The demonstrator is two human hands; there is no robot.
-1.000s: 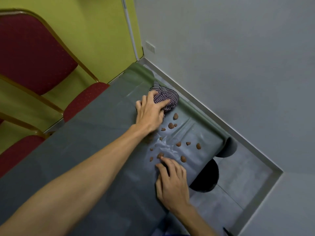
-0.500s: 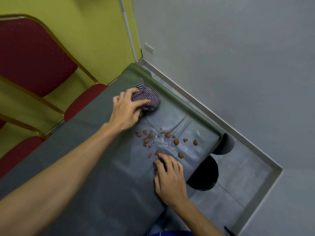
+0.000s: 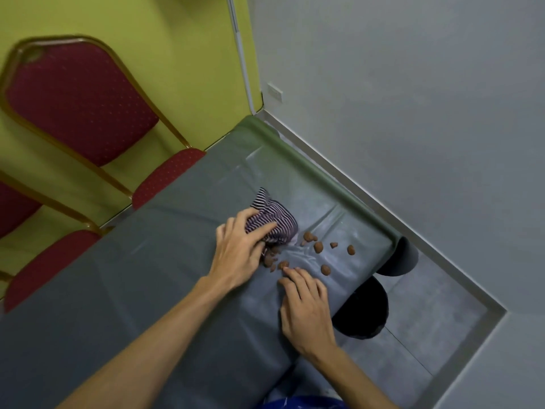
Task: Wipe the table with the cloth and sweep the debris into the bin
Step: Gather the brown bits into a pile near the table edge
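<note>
Your left hand grips the striped cloth, fingers and thumb curled round the bunched fabric, which presses on the tabletop just ahead of your knuckles. The brown debris lies scattered to the right of that hand. A few bits are tucked against the cloth and your palm, and others are spread towards the tabletop's right-hand edge. Your right hand holds nothing. Its fingers are loosely bent, with the tips resting on the grey cover just beside the nearest crumb.

The bin stands on the floor below the tabletop's edge, just to the right of your right hand. Its inside is black, so you cannot tell what is in it. The tabletop partly covers its rim.

Between the debris and that edge is a short stretch of wrinkled cover. Beyond your left hand the cover ends in a rolled fold, close to the grey wall. Red chairs stand well off to your left. Something blue is cut off at the bottom of the view.
</note>
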